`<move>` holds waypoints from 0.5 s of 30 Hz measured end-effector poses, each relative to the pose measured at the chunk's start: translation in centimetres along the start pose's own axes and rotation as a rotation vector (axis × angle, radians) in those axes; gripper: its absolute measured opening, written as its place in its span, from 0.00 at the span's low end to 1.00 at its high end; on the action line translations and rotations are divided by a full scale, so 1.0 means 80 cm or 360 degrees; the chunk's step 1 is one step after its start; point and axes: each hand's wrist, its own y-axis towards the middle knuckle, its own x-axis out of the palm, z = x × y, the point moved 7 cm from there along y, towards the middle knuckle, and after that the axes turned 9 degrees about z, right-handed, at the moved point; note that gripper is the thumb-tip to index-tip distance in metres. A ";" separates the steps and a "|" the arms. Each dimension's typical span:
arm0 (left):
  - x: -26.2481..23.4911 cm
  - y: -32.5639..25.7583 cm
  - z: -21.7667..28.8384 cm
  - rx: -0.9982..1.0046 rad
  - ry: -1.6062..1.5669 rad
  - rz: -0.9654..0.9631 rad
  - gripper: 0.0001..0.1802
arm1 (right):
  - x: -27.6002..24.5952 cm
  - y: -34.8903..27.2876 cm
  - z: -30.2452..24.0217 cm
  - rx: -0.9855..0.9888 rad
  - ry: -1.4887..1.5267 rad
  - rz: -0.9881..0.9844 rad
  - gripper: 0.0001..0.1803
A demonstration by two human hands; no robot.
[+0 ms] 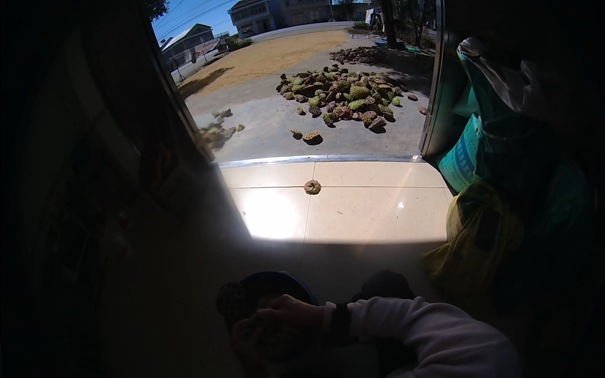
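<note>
Deep shadow covers my hands at the bottom of the head view. My right hand (pixel 291 313) reaches in from the lower right over a dark blue basin (pixel 290 278), its fingers curled down. Whatever those fingers hold is too dark to make out. My left hand (pixel 244 340) shows only faintly beside the basin's lower left, with its fingers hidden in the dark. A dark lotus seed pod (pixel 232 298) is at the basin's left rim, close above my left hand. Rough, pod-like shapes appear dimly below my right hand.
One lotus pod (pixel 312 187) lies on the sunlit tiles inside the metal door sill (pixel 321 159). Beyond it, a large heap of green and brown pods (pixel 343 94) covers the concrete. Green sacks (pixel 463 154) and a yellow mesh bag (pixel 469 236) stand at the right.
</note>
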 end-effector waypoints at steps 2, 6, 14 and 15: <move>0.002 -0.002 0.009 -0.0084 -0.0113 -0.0104 0.16 | 0.002 0.004 0.009 0.0065 -0.0026 -0.0072 0.26; 0.004 -0.011 0.032 -0.0264 -0.0235 -0.0130 0.17 | 0.005 0.006 0.027 0.0167 0.0013 -0.0107 0.25; -0.018 -0.029 0.094 0.0936 0.0399 0.0107 0.28 | -0.004 0.024 0.070 0.0342 0.0411 0.0161 0.21; -0.019 -0.039 0.106 0.1220 0.0541 0.0154 0.32 | -0.008 0.025 0.076 0.0348 0.0422 0.0223 0.21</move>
